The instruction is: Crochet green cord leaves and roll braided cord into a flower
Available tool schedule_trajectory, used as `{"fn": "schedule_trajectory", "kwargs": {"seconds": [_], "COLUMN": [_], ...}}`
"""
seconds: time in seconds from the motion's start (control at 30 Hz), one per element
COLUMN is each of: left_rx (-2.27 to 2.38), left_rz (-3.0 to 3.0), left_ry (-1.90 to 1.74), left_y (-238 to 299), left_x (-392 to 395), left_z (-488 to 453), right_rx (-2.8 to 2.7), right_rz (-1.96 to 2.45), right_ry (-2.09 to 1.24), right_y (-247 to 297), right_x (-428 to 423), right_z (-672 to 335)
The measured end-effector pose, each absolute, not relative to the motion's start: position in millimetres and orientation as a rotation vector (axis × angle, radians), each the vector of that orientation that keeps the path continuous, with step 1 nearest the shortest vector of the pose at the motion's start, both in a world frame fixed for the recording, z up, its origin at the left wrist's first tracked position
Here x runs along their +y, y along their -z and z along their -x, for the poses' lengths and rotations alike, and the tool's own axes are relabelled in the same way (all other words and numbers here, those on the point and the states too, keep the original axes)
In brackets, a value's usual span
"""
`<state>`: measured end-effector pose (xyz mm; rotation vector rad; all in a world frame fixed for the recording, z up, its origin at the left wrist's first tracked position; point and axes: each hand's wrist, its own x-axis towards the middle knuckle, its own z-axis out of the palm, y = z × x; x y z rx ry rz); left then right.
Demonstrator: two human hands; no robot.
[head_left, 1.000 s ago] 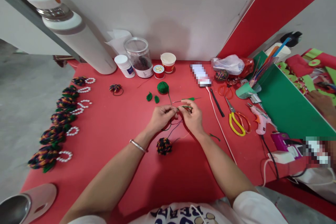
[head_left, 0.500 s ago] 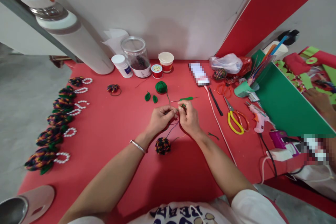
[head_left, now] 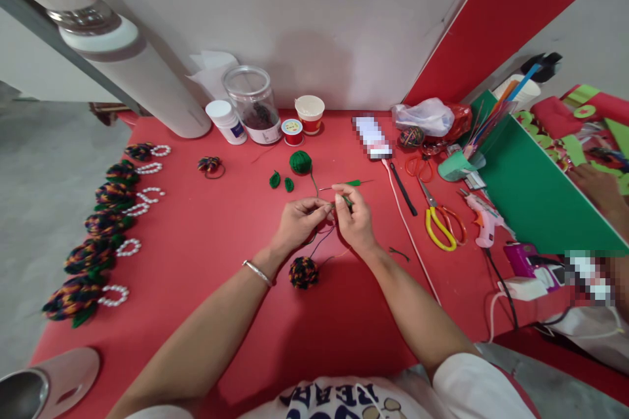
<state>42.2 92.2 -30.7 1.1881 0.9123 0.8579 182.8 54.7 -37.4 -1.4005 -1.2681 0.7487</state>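
My left hand and my right hand meet fingertip to fingertip over the table, both closed in a pinch on thin green yarn. A bit of green shows between the fingers of the right one; its shape is mostly hidden. From the green yarn ball beyond, a strand runs down to the hands. Nearer me lies a multicoloured yarn ball, its dark strands leading up under my fingers. A green-handled crochet hook rests just past my right hand. Two small green crocheted leaves lie left of the green ball.
Multicoloured yarn pieces with white bead loops line the left edge. Jars, a thread spool and a paper cup stand at the back. Right are a phone, yellow-handled scissors, a glue gun and a green partition.
My right index finger has lifted and straightened slightly while the pinch stays. My left hand is nearly still. The view has shifted a little.
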Motion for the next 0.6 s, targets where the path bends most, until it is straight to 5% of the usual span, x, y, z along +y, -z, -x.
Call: {"fn": "schedule_trajectory", "kwargs": {"seconds": [0.6], "left_rx": [0.919], "left_rz": [-1.259], "left_ry": [-0.930], "left_y": [31.7], "left_x": [94.6], "left_z": [-40.9], "right_rx": [-1.008], "right_rz": [1.344], "right_ry": [-0.920], "right_y": [36.9], "right_x": [62.6], "right_z": [-184.1]}}
